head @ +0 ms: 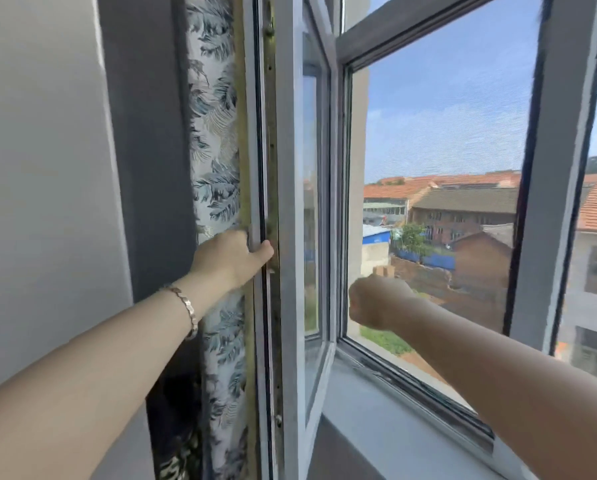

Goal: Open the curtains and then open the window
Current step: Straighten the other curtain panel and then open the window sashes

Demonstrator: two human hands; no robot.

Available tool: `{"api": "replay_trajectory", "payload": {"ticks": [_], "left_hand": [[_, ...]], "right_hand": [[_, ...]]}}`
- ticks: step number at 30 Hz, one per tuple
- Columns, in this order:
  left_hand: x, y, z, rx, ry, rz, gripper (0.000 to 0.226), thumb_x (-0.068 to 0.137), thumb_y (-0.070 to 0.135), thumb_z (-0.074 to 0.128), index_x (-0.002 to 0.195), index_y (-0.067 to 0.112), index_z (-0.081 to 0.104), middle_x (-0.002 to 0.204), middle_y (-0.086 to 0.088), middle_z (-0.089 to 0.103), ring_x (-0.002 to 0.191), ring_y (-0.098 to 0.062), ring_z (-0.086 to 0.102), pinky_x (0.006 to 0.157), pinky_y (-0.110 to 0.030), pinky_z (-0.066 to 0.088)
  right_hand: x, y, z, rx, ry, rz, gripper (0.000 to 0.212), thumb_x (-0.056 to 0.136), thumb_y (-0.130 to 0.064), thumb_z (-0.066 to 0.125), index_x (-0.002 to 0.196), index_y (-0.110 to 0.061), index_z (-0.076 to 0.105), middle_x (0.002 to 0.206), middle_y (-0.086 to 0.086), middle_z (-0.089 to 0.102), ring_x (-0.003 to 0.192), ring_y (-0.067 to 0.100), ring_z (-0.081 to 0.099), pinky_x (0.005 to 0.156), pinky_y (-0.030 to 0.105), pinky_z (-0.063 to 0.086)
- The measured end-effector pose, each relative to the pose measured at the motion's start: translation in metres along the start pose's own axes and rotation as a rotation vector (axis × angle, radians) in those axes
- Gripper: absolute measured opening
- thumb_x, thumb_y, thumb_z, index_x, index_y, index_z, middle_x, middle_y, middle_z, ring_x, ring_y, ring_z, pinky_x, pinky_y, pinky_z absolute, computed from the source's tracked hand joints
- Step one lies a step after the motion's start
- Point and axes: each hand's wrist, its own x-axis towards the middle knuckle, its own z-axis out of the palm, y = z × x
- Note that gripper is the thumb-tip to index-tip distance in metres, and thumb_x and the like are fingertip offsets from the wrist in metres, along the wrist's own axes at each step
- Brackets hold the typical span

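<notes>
The leaf-patterned curtain (215, 150) hangs gathered at the left, pressed between the wall and the window. The white window sash (291, 202) stands swung inward, nearly edge-on to me. My left hand (233, 256) grips the sash's edge at mid height, fingers wrapped behind it, thumb on the front; a bracelet sits on that wrist. My right hand (376, 301) is curled into a fist in the open window space, just right of the sash and close to the mesh screen (446, 133). I see nothing held in it. The fixed window frame (553, 168) stands at the right.
A grey window sill (376, 403) runs below the opening. A grey wall (47, 168) fills the left. Outside, beyond the screen, are red-tiled roofs, brick buildings and blue sky.
</notes>
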Motion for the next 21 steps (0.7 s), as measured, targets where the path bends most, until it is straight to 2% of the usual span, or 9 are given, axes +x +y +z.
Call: {"api": "replay_trajectory", "payload": {"ticks": [2,4,5,7,9,12,15,18,21], "left_hand": [[0.007,-0.033,-0.001,0.004,0.078,-0.013,0.041,0.094,0.045,0.034,0.097,0.009,0.054,0.097,-0.014,0.066,0.087,-0.033,0.063,0.068,-0.034,0.046],[0.013,-0.054,0.004,-0.106,0.177,-0.077,0.041,0.096,0.032,0.035,0.126,0.005,0.043,0.108,-0.018,0.064,0.095,-0.036,0.062,0.077,-0.039,0.050],[0.015,-0.059,0.007,-0.225,0.212,-0.154,0.045,0.097,0.025,0.037,0.137,0.004,0.033,0.121,-0.021,0.059,0.105,-0.037,0.059,0.084,-0.043,0.050],[0.024,-0.063,0.013,-0.401,0.259,-0.291,0.059,0.097,0.020,0.039,0.149,0.006,0.014,0.150,-0.023,0.032,0.132,-0.039,0.041,0.104,-0.046,0.043],[0.031,-0.062,0.022,-0.347,0.246,-0.246,0.071,0.097,0.032,0.037,0.151,0.004,0.000,0.158,-0.026,0.003,0.145,-0.042,0.014,0.115,-0.047,0.026],[0.044,-0.074,0.044,-0.124,0.192,-0.129,0.090,0.093,0.052,0.037,0.150,0.002,-0.012,0.154,-0.029,-0.020,0.144,-0.047,-0.010,0.116,-0.055,0.013],[0.055,-0.089,0.059,-0.048,0.259,-0.123,0.097,0.091,0.049,0.048,0.146,0.003,-0.017,0.154,-0.033,-0.012,0.143,-0.051,-0.003,0.113,-0.060,0.020],[0.070,-0.110,0.060,0.051,0.256,-0.107,0.098,0.090,0.047,0.053,0.143,0.003,-0.018,0.154,-0.036,-0.005,0.143,-0.051,0.005,0.108,-0.063,0.025],[0.091,-0.142,0.065,0.123,0.180,-0.151,0.098,0.092,0.053,0.043,0.147,-0.001,-0.018,0.154,-0.033,-0.015,0.144,-0.048,-0.001,0.110,-0.064,0.020]], "right_hand": [[0.012,-0.034,-0.006,0.044,-0.001,0.012,0.029,0.090,-0.014,0.041,0.112,-0.007,0.060,0.112,0.011,0.064,0.096,0.030,0.061,0.070,0.033,0.039],[0.024,-0.061,-0.011,0.084,-0.005,0.031,0.026,0.090,-0.013,0.041,0.106,-0.008,0.061,0.096,0.009,0.059,0.083,0.026,0.054,0.067,0.031,0.040],[0.030,-0.070,-0.011,0.087,0.001,0.039,0.026,0.089,-0.013,0.041,0.104,-0.008,0.062,0.093,0.008,0.057,0.082,0.027,0.055,0.066,0.031,0.041],[0.043,-0.089,-0.007,0.079,-0.005,0.052,0.028,0.089,-0.012,0.040,0.106,-0.008,0.063,0.100,0.009,0.062,0.092,0.029,0.061,0.067,0.032,0.041],[0.056,-0.104,-0.003,0.071,-0.013,0.058,0.029,0.089,-0.010,0.040,0.108,-0.008,0.063,0.108,0.009,0.066,0.099,0.030,0.063,0.068,0.032,0.042],[0.075,-0.119,0.000,0.056,-0.047,0.073,0.025,0.090,-0.010,0.040,0.104,-0.009,0.062,0.099,0.009,0.064,0.090,0.030,0.061,0.068,0.031,0.042],[0.094,-0.124,0.000,0.045,-0.032,0.065,0.023,0.091,-0.011,0.040,0.068,-0.011,0.045,0.069,-0.001,0.048,0.065,0.022,0.050,0.060,0.028,0.040],[0.126,-0.131,0.000,0.048,-0.010,0.069,0.018,0.089,-0.008,0.040,0.072,-0.012,0.045,0.063,-0.003,0.044,0.052,0.012,0.041,0.046,0.024,0.032],[0.162,-0.144,0.001,0.063,-0.017,0.032,0.015,0.090,-0.010,0.040,0.082,-0.009,0.053,0.071,0.000,0.048,0.060,0.018,0.048,0.051,0.027,0.039]]}}
